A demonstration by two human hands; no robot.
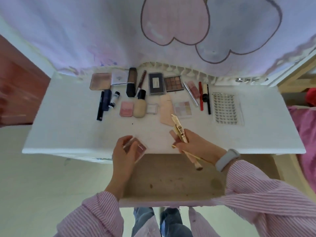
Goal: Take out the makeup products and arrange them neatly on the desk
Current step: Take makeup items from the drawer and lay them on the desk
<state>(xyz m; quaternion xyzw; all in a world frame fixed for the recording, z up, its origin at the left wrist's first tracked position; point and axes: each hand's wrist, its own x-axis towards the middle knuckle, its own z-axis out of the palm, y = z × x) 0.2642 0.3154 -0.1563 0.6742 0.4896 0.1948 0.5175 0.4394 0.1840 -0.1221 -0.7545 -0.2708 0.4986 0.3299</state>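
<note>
The step in hand looks like the tail end of the unloading: the drawer at the lower middle of the frame is pulled out and appears bare apart from some stains, while both hands are lifted above the front edge of the white counter with the last items. The left hand, at centre left, has its grip closed around a small clear-cased pink compact, which sits half hidden under the fingers and over the counter's front lip. The right hand, just right of centre, grips a bundle of slim things: a gold tube that points up toward the middle of the frame, and a thin gold-handled brush that trails down over the drawer; whether a third piece is in that grip cannot be told. The rest of the makeup lies in two rough rows across the upper middle of the counter, from a peach palette at the left to a lash tray at the right, well apart from both hands. The next move, as I judge it, calls for carrying each piece forward to a free spot in or below the rows, laying the long items parallel to the pencils there, and releasing them one at a time so the bundle does not scatter.
</note>
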